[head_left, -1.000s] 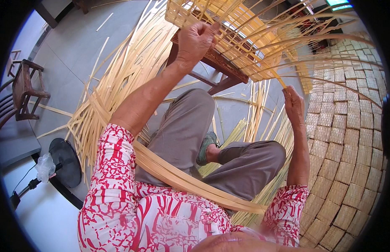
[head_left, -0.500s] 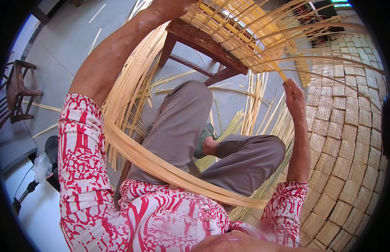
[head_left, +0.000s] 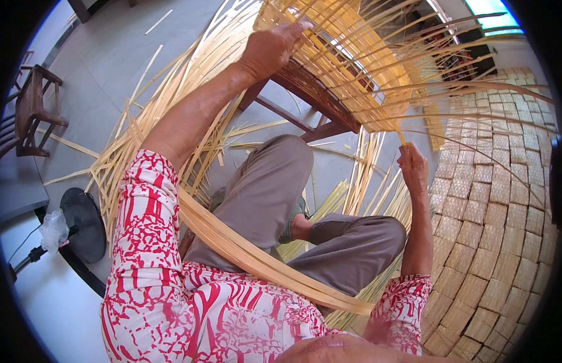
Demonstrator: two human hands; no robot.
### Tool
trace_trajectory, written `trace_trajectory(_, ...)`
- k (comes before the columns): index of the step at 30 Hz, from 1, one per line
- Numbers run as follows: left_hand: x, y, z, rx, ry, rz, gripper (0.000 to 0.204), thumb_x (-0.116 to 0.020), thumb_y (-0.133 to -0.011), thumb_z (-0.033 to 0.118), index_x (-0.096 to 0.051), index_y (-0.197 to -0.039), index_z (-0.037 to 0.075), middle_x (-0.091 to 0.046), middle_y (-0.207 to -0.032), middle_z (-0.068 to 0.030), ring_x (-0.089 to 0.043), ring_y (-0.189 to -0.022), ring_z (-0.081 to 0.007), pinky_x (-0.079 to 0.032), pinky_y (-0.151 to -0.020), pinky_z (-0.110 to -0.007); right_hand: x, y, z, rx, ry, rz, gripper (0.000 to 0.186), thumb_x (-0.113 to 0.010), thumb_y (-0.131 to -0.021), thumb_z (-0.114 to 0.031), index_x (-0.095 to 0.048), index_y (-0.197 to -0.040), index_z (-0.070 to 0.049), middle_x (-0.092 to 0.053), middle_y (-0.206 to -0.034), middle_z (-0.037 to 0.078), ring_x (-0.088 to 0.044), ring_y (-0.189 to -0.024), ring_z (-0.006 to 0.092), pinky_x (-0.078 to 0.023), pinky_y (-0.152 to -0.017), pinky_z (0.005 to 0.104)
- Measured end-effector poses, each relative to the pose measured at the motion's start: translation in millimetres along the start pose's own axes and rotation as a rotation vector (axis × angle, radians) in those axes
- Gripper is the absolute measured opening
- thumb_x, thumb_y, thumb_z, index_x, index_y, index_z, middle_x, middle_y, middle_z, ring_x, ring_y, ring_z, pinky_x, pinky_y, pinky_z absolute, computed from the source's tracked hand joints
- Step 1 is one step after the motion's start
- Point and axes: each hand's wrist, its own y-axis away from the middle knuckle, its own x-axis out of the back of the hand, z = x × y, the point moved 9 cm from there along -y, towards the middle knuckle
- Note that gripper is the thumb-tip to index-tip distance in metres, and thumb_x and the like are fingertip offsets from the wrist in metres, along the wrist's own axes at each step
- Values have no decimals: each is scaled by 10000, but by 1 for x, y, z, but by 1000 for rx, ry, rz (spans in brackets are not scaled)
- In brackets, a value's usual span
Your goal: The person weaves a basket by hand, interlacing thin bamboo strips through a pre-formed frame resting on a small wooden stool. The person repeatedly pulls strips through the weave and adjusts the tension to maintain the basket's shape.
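A half-woven basket (head_left: pixel 393 72) of yellow bamboo-like strips rests on a dark red wooden stool (head_left: pixel 317 91), with long loose strips fanning out to its right. My left hand (head_left: pixel 272 48) is closed at the basket's near left edge, thumb and fingers pressed on the weave; part of its grip is hidden. Beyond the stool's right corner, my right hand (head_left: pixel 413 166) pinches the end of a narrow yellow strip (head_left: pixel 401 137) that runs out of the basket's near corner. A bundle of flat pale strips (head_left: pixel 250 251) lies across my lap.
Loose strips (head_left: pixel 144 139) cover the floor left of the stool, and more lie by my feet. Woven square pieces (head_left: pixel 480 242) spread over the right side. At the left stand a small wooden chair (head_left: pixel 39 112) and a round black base (head_left: pixel 84 224) with a clear plastic bag (head_left: pixel 52 231).
The whole view has shifted, so the basket and stool sit lower. My left hand has come down and right along the basket's edge. My right hand still holds the strip, slightly nearer me.
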Motion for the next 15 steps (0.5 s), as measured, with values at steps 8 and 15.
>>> trace_trajectory(8,-4,6,9,58,92,22,416,-658,-945,170,-532,-1339,207,-708,-1038,-73,-695,-769,-295,-565,-592,-369,8,-1,-10,92,80,80,202,-613,-990,-238,-621,-1115,-79,-699,-828,164,-703,-774,329,-499,-646,409)
trace_trajectory(15,17,3,8,22,237,67,271,-699,-906,93,-629,-1165,132,-674,-918,-52,-670,-739,-216,-539,-656,-316,-1,-16,-27,209,13,158,200,-579,-1016,-156,-647,-1136,-11,-705,-879,94,-632,-770,150,-502,-711,309)
